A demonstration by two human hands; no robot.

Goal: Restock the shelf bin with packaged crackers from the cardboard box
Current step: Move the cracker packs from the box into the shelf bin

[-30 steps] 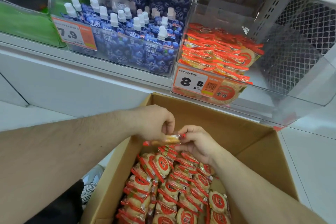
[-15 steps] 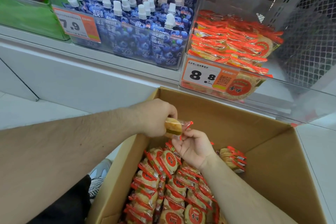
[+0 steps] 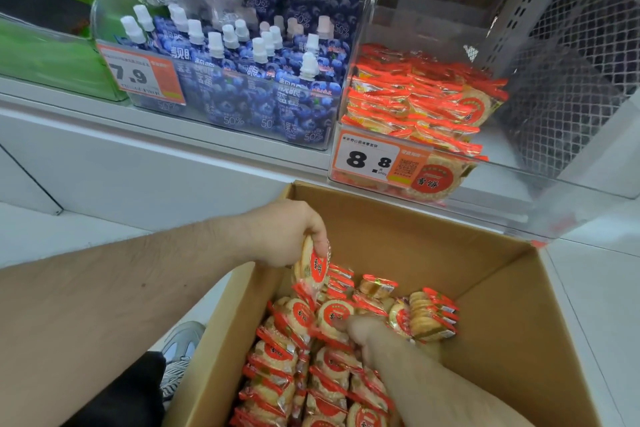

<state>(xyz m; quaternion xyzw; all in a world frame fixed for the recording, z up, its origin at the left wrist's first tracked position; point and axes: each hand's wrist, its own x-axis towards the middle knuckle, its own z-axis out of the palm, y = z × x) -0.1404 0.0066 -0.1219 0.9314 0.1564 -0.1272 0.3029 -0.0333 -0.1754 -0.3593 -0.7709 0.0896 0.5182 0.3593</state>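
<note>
A brown cardboard box (image 3: 502, 315) on the floor holds several red-and-clear cracker packets (image 3: 277, 364). My left hand (image 3: 280, 236) hangs over the box's left side and grips one cracker packet (image 3: 311, 267) by its top edge. My right hand (image 3: 356, 329) is down among the packets in the box, its fingers buried and hidden. Above the box, a clear shelf bin (image 3: 519, 184) with an 8.8 price tag (image 3: 374, 159) holds a pile of the same packets (image 3: 415, 97).
Left of the cracker bin stands a clear bin of blue spouted pouches (image 3: 249, 87) with a 7.9 tag. A white shelf ledge (image 3: 173, 128) runs below both. A metal mesh panel (image 3: 571, 80) is at right. A grey shoe (image 3: 183, 343) stands beside the box.
My right hand let go of the packet and dropped down into the packets in the box. My left hand kept the packet, which now hangs downward.
</note>
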